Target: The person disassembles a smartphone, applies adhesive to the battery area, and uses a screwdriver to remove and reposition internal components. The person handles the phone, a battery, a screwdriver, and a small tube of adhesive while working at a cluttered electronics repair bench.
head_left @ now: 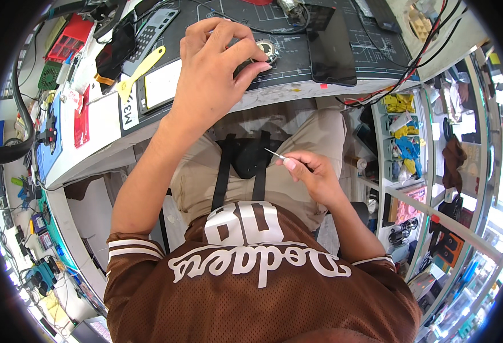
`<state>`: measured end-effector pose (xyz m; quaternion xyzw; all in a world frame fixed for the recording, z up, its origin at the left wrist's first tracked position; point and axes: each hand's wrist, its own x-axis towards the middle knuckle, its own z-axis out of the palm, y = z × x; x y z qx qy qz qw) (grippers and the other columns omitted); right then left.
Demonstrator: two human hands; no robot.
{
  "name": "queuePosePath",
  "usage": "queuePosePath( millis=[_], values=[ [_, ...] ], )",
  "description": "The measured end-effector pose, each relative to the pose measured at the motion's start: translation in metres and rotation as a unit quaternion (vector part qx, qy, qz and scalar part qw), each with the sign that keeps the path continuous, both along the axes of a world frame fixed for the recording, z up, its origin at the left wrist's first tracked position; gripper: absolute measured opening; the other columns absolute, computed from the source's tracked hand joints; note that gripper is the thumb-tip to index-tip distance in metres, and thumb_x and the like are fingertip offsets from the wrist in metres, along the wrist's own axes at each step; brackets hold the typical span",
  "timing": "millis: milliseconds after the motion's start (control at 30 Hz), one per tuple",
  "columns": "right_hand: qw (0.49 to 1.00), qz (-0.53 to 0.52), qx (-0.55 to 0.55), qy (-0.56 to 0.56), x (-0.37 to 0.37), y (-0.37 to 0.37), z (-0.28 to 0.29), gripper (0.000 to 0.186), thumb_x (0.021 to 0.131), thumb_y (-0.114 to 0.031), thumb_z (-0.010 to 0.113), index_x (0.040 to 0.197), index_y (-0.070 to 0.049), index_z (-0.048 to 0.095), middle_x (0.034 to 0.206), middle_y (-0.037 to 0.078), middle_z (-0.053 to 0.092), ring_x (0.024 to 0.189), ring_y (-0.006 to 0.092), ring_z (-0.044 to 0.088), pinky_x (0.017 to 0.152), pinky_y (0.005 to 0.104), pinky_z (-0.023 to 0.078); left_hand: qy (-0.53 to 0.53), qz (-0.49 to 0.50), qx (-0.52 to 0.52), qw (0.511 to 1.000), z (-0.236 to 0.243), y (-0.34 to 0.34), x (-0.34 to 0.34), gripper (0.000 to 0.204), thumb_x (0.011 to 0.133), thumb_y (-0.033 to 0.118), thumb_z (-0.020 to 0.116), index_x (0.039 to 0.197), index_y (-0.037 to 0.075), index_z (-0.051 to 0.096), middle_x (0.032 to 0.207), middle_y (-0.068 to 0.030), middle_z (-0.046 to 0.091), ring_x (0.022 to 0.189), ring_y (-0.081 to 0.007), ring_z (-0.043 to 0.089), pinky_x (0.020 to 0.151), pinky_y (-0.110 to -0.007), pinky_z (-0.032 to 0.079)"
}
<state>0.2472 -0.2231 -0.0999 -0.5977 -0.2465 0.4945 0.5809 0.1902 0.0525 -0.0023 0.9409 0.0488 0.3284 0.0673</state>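
Note:
My left hand (214, 71) reaches over the front of the dark work mat (288, 67). Its thumb and index finger close on the edge of a small round metal piece (270, 50), shaped like a watch case, and partly cover it. Lower down, above my right thigh, my right hand (315, 176) pinches a slim tool with a thin metal shaft (274, 154). The shaft points up and left, away from the round piece. Most of the tool's grip is hidden by my fingers.
A black phone-like panel (331, 48) lies right of the round piece. Left of my forearm are a yellow brush-like tool (140, 74) and a white-faced panel (163, 86). Red and black cables (417, 71) hang over the right table edge. Shelves (403, 186) stand at right.

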Motion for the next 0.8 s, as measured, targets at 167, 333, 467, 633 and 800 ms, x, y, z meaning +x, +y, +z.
queuePosePath(
  millis=[167, 333, 467, 633, 800],
  values=[
    [1.0, -0.006, 0.004, 0.0, 0.0, 0.0, -0.001, 0.027, 0.107, -0.024, 0.069, 0.116, 0.0, 0.078, 0.094, -0.002, 0.072, 0.076, 0.0053, 0.052, 0.07, 0.0232, 0.045, 0.051, 0.007, -0.098, 0.994, 0.006, 0.001, 0.003, 0.018, 0.083, 0.019, 0.088, 0.097, 0.015, 0.078, 0.117, 0.002, 0.066, 0.127, -0.0288, 0.048, 0.11, -0.043, 0.037],
    [1.0, -0.001, -0.004, 0.006, -0.001, 0.001, 0.0, 0.029, 0.107, -0.025, 0.069, 0.118, 0.0, 0.077, 0.099, -0.001, 0.075, 0.078, 0.0062, 0.054, 0.072, 0.0242, 0.047, 0.082, 0.02, -0.178, 0.98, 0.011, 0.006, 0.002, 0.015, 0.088, 0.022, 0.084, 0.1, 0.014, 0.078, 0.119, 0.0004, 0.068, 0.127, -0.0282, 0.047, 0.113, -0.042, 0.036],
    [1.0, 0.002, -0.017, -0.001, -0.001, 0.001, -0.001, 0.029, 0.107, -0.024, 0.069, 0.12, 0.0, 0.076, 0.101, 0.0, 0.074, 0.08, 0.0074, 0.057, 0.074, 0.0252, 0.048, 0.018, 0.014, -0.198, 0.98, 0.022, 0.014, -0.002, 0.016, 0.096, 0.026, 0.078, 0.105, 0.013, 0.076, 0.117, -0.001, 0.07, 0.122, -0.0253, 0.051, 0.112, -0.039, 0.037],
    [0.993, -0.042, 0.048, -0.103, 0.001, 0.003, 0.015, 0.024, 0.104, -0.016, 0.071, 0.122, -0.001, 0.077, 0.091, 0.0, 0.07, 0.08, 0.008, 0.057, 0.074, 0.0244, 0.046, -0.019, -0.014, -0.229, 0.973, 0.041, 0.007, -0.051, 0.015, 0.093, 0.025, 0.079, 0.102, 0.013, 0.078, 0.107, -0.0021, 0.071, 0.112, -0.0252, 0.055, 0.107, -0.038, 0.037],
    [0.933, -0.035, 0.084, -0.349, 0.014, 0.028, 0.11, 0.025, 0.095, -0.006, 0.077, 0.12, -0.005, 0.079, 0.086, 0.003, 0.065, 0.074, 0.0092, 0.055, 0.064, 0.0251, 0.041, -0.029, -0.037, -0.142, 0.989, 0.039, -0.014, -0.091, 0.011, 0.091, 0.021, 0.081, 0.097, 0.013, 0.078, 0.104, -0.0019, 0.071, 0.108, -0.0223, 0.056, 0.102, -0.037, 0.038]
  ],
)
